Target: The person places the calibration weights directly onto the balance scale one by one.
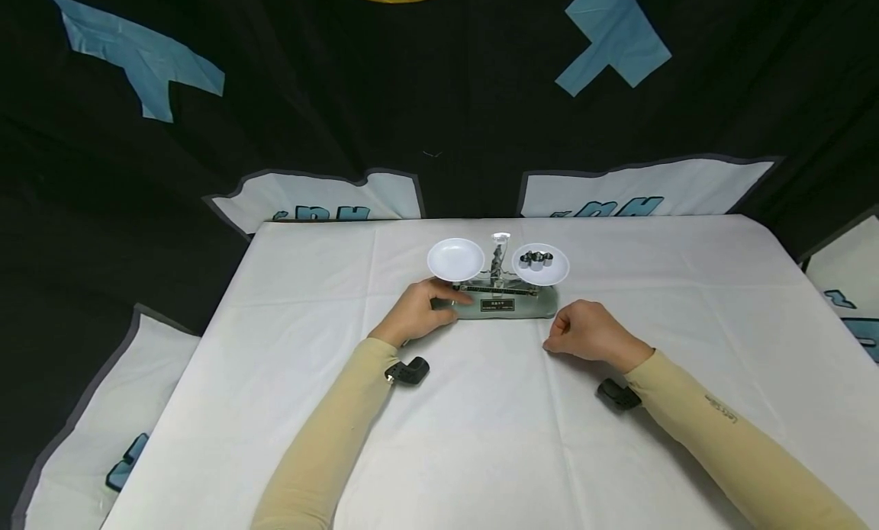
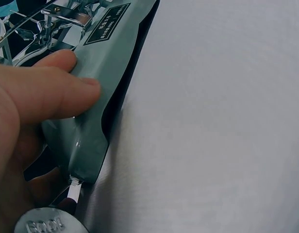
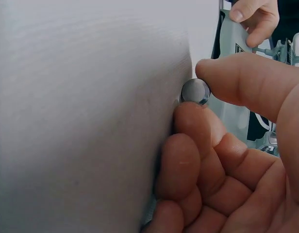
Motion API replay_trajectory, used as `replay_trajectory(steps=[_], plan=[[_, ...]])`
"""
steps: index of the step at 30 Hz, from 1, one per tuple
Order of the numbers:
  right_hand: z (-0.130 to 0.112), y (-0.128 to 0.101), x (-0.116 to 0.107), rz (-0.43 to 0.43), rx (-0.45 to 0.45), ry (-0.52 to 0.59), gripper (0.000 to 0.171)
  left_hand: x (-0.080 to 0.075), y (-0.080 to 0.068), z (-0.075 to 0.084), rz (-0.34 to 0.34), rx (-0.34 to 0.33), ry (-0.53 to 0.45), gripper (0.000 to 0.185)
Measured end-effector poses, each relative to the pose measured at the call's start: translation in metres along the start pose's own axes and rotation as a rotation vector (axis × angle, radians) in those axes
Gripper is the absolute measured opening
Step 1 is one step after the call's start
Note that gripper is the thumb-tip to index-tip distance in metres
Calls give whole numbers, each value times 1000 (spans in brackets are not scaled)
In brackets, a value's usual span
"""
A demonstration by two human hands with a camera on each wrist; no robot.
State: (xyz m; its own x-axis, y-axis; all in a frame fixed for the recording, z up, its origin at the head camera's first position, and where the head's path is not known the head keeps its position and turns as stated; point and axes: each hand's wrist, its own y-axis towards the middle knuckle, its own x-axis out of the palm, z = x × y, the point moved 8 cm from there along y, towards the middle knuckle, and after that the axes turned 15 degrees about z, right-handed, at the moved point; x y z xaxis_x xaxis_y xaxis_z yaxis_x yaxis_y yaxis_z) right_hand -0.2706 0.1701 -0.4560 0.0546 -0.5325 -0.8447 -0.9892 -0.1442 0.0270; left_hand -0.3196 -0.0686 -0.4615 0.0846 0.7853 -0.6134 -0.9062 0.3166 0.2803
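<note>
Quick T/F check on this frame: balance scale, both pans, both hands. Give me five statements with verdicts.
1. The left hand rests on the balance scale base. True.
2. The left pan holds metal weights. False: it is empty; the weights sit in the right pan.
3. The right hand pinches a small metal weight between thumb and finger. True.
4. The right hand is over the right pan. False: it rests on the white tablecloth, in front of the scale.
5. The scale stands on bare wood. False: on the tablecloth.
</note>
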Motion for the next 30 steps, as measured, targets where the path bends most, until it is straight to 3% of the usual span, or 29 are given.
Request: replay_trajectory(steps=[7, 21, 30], plan=[[-1, -1, 1, 0, 2, 9, 12, 1, -1, -1, -4, 3, 6, 32], [-9, -3, 2, 23, -89, -14, 13, 0, -1, -2, -3, -2, 1, 31], [-5, -5, -1, 79, -107, 0, 10, 0, -1, 0, -4, -3, -11, 32]])
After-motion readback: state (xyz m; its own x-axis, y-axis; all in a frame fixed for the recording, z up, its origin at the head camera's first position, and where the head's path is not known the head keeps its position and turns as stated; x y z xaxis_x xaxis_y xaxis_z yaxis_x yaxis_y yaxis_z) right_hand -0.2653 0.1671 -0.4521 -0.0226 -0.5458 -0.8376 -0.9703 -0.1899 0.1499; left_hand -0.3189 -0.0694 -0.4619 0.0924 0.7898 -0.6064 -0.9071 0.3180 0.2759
